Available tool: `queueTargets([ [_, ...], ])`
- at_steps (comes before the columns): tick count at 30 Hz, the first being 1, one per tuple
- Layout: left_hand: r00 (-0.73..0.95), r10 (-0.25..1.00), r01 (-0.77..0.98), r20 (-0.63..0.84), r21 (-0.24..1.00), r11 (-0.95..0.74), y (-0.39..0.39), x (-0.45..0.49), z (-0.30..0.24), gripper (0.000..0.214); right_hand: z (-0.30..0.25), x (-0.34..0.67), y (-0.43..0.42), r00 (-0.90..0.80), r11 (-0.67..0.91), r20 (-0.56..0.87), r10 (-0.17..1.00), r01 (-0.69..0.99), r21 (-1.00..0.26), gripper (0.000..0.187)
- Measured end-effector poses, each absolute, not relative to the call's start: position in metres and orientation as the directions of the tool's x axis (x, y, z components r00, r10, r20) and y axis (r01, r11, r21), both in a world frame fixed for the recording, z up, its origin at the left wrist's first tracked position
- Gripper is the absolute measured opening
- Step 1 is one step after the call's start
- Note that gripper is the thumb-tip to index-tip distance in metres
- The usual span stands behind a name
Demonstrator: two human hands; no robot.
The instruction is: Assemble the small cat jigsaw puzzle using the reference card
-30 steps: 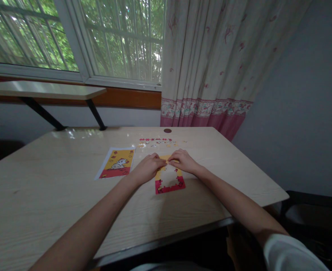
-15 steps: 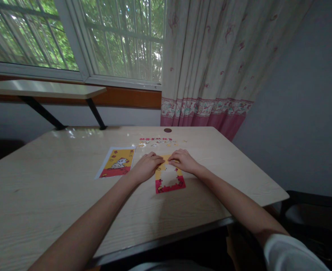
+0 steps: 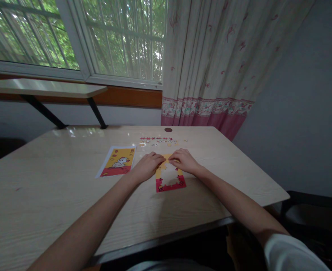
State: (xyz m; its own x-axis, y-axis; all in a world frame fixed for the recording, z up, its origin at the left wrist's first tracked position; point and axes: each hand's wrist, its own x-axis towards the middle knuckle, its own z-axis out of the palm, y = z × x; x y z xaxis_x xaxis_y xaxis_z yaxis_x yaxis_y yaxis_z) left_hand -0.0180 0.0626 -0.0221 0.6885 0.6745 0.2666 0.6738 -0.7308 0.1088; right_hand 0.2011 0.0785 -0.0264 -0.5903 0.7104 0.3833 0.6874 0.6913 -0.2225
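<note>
A partly assembled jigsaw puzzle point(image 3: 171, 186) lies flat before me, its border yellow above and red below around a bare middle. On its upper left part my left hand point(image 3: 148, 166) rests, with bent fingers pressed together at the yellow pieces. My right hand point(image 3: 184, 161) faces it from the upper right, thumb and fingers pinched down on the yellow part. The fingers hide whatever single piece lies under them. To the left is a printed reference picture point(image 3: 117, 162) of a white animal on yellow and red.
Loose puzzle pieces point(image 3: 156, 138) lie in rows beyond my hands on the wooden table point(image 3: 225, 158). A round brown disc point(image 3: 168, 130) sits near the back edge. A raised shelf point(image 3: 44, 87) stands at back left, and a curtain point(image 3: 208, 75) hangs behind.
Both hands stay at the upper part of the puzzle with almost no movement. The whole view has shifted very slightly.
</note>
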Motion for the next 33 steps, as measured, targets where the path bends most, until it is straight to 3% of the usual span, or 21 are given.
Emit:
queueTargets([
  [12, 0.704, 0.658, 0.671, 0.268, 0.052, -0.739, 0.061, -0.016, -0.021, 0.036, -0.024, 0.199, 0.077, -0.62, 0.703, 0.369, 0.692, 0.696, -0.149, 0.015],
  [20, 0.677, 0.685, 0.683, 0.269, 0.115, -0.721, 0.061, -0.018, -0.021, 0.034, -0.029, 0.203, 0.082, -0.568, 0.68, 0.393, 0.723, 0.687, -0.256, 0.018],
  [33, 0.681, 0.667, 0.674, 0.302, 0.098, -0.732, 0.065, -0.023, -0.021, 0.032, -0.031, 0.207, 0.084, -0.59, 0.704, 0.401, 0.701, 0.664, -0.253, 0.017],
])
